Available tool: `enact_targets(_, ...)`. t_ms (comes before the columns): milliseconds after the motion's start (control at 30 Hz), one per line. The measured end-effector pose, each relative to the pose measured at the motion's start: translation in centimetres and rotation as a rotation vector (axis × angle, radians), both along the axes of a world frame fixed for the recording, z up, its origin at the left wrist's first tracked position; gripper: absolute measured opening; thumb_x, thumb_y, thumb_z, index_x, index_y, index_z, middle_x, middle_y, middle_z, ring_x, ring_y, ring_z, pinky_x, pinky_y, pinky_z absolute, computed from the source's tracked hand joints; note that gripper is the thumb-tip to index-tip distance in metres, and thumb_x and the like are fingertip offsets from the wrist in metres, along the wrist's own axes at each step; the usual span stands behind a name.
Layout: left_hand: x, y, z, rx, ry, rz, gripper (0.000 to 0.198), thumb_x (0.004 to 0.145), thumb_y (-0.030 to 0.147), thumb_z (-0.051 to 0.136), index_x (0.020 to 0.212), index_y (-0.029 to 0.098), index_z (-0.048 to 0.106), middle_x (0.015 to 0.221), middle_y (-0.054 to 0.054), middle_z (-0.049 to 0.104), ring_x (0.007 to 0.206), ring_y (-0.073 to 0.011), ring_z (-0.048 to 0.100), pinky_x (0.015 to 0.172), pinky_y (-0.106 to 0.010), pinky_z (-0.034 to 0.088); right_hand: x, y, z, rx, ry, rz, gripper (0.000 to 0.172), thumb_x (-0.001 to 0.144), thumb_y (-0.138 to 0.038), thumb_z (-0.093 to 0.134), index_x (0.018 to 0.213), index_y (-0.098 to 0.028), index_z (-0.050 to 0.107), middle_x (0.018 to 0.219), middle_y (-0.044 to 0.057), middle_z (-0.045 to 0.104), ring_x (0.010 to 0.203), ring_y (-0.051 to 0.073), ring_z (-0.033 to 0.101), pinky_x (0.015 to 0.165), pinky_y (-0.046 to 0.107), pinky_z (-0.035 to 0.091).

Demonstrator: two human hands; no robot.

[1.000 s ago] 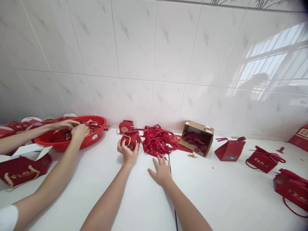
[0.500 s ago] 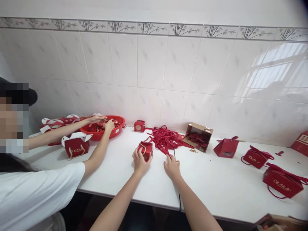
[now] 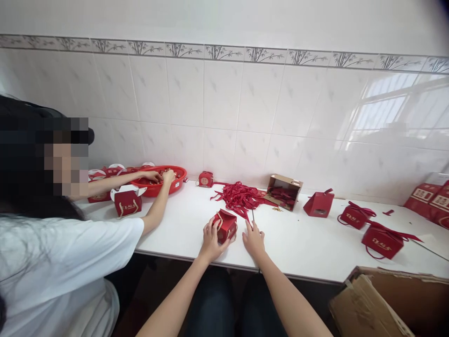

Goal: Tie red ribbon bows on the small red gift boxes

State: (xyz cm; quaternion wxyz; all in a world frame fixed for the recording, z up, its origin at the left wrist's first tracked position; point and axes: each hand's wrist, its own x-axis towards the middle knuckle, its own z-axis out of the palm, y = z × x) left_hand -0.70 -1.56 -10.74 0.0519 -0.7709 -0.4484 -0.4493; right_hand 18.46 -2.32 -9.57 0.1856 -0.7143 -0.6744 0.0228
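My left hand (image 3: 210, 238) is wrapped round a small red gift box (image 3: 226, 225) with a gold cord handle, which sits on the white table (image 3: 175, 234) near its front edge. My right hand (image 3: 253, 238) lies on the table just right of the box, fingers stretched out and holding nothing. Behind the box a heap of red ribbons (image 3: 238, 195) spreads across the table.
A person in a white shirt (image 3: 63, 267) at my left reaches both hands into a red basin (image 3: 157, 180). An open cardboard box (image 3: 285, 189) with red pieces, several red gift bags (image 3: 382, 239) and a brown carton (image 3: 386, 299) lie to the right.
My left hand has drawn the small red box from near the ribbons toward the table's front edge. My right hand moved back with it. The view pulled away from the table.
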Motion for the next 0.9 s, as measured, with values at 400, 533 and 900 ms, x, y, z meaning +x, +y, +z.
enact_targets(400,-0.1,-1.1,0.9,-0.069,-0.026,-0.036,0.077,0.072,0.033,0.063,0.137,0.019,0.024,0.141,-0.018,0.025,0.129,-0.0342,0.03,0.101,-0.051,0.031,2.0,0.0,2.4,-0.175,0.035,-0.037,0.045,0.085,-0.009,0.048,0.128,-0.016,0.043,0.112,0.013,0.055,0.106,0.025,0.052,0.087,0.037,0.042)
enact_targets(533,-0.2,-1.3,1.1,-0.106,-0.041,-0.047,0.075,0.075,0.036,0.061,0.138,0.022,0.023,0.143,-0.016,0.023,0.129,-0.0325,0.03,0.103,-0.049,0.031,3.6,1.2,3.7,-0.275,0.105,-0.072,0.034,0.088,-0.031,0.052,0.119,-0.016,0.05,0.118,0.009,0.053,0.102,0.021,0.055,0.086,0.043,0.047)
enact_targets(900,-0.1,-1.2,0.9,-0.074,0.008,-0.029,0.075,0.078,0.037,0.058,0.14,0.023,0.018,0.144,-0.016,0.021,0.13,-0.0317,0.029,0.103,-0.047,0.033,8.5,4.4,11.8,-0.263,0.729,0.18,0.022,0.082,-0.015,0.054,0.101,-0.01,0.063,0.099,0.008,0.067,0.085,0.014,0.062,0.074,0.027,0.05)
